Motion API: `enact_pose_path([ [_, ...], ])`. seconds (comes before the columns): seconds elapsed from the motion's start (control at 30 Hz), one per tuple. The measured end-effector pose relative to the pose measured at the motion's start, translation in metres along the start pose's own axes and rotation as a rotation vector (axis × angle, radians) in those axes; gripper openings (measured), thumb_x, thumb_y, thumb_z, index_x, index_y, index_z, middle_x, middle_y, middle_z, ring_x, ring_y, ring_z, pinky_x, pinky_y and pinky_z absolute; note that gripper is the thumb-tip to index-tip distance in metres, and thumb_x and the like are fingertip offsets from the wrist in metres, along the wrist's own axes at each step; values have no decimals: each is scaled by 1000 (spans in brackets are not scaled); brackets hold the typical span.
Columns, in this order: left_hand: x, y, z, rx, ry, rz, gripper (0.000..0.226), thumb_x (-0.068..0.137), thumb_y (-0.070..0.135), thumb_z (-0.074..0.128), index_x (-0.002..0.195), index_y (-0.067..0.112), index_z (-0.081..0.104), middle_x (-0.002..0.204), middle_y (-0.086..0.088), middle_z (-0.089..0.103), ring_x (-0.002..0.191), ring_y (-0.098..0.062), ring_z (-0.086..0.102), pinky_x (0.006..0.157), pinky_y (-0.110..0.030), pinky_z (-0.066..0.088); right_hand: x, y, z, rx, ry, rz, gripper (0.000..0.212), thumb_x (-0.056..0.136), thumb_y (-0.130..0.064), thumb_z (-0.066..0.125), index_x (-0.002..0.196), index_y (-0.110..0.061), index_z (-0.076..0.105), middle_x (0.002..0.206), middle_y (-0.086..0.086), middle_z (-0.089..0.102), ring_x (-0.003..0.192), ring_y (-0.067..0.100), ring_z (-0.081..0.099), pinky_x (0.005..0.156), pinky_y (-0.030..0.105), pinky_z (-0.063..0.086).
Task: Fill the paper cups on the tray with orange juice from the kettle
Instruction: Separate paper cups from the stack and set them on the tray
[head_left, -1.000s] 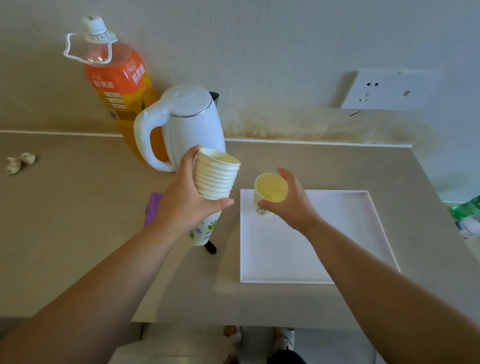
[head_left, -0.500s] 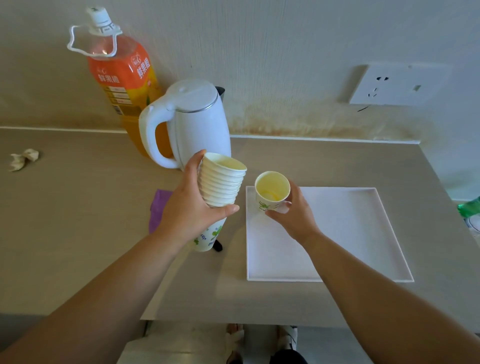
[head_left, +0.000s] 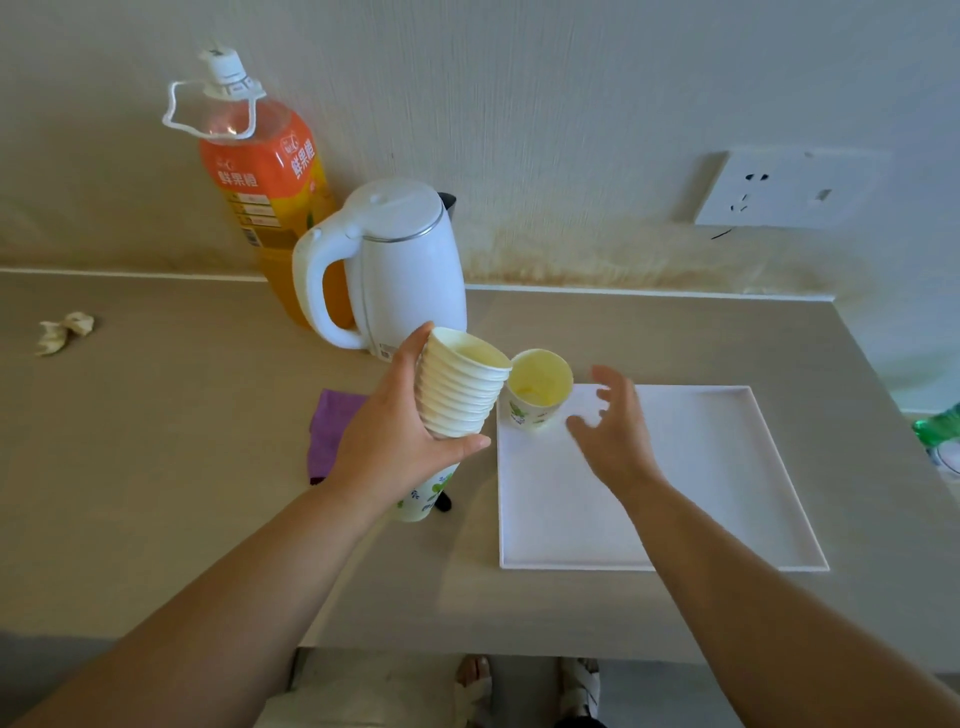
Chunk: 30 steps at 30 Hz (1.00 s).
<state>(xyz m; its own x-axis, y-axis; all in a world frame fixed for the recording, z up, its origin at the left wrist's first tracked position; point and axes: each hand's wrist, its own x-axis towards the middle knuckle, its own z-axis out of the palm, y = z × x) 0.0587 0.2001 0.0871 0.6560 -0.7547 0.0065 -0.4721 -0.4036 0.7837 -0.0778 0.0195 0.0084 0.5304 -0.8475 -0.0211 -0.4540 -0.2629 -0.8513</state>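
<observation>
A single paper cup (head_left: 537, 391) with a green leaf print stands upright in the far left corner of the white tray (head_left: 717, 467). My right hand (head_left: 613, 434) hovers just right of it, fingers spread, holding nothing. My left hand (head_left: 400, 441) grips a tilted stack of paper cups (head_left: 457, 395) above the counter, left of the tray. The white kettle (head_left: 400, 270) stands behind the stack by the wall, lid shut, handle facing left.
A large orange juice bottle (head_left: 265, 192) stands behind the kettle. A purple cloth (head_left: 332, 431) lies under my left wrist. A crumpled paper (head_left: 65, 330) lies far left. A wall socket (head_left: 779, 189) sits above the counter. A green bottle (head_left: 940, 431) shows at the right edge.
My right hand set the single cup down on the tray's far left corner, let it go and drew back to the right. The left hand kept hold of the stack.
</observation>
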Motion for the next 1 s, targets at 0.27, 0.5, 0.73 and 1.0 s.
enact_pose_path([
  [0.27,8,30,2,140,-4,119,97,59,37,86,137,36,30,117,18,50,104,-8,53,79,-27,44,-12,-111,-30,359,-512,-31,86,65,-52,71,139,-23,37,128,-8,51,115,10,55,99,34,47],
  [0.5,10,51,-9,273,-25,165,95,61,45,82,139,40,28,123,13,54,107,-12,56,80,-35,50,-14,-118,-37,513,-411,-58,84,57,-46,77,130,-25,43,119,-1,58,106,15,62,81,30,52],
  [0.73,11,63,-13,281,-61,187,96,58,44,82,137,39,27,115,17,54,98,-7,54,73,-28,46,-12,-117,-39,592,-365,-83,67,55,-49,71,115,-29,52,114,0,59,95,10,61,70,24,47],
  [1.0,9,59,-18,223,-125,121,91,58,45,83,131,42,28,104,19,57,93,-7,58,77,-33,51,5,-120,-62,744,-247,-68,43,62,-43,67,97,-20,55,89,1,58,75,12,59,62,30,50],
])
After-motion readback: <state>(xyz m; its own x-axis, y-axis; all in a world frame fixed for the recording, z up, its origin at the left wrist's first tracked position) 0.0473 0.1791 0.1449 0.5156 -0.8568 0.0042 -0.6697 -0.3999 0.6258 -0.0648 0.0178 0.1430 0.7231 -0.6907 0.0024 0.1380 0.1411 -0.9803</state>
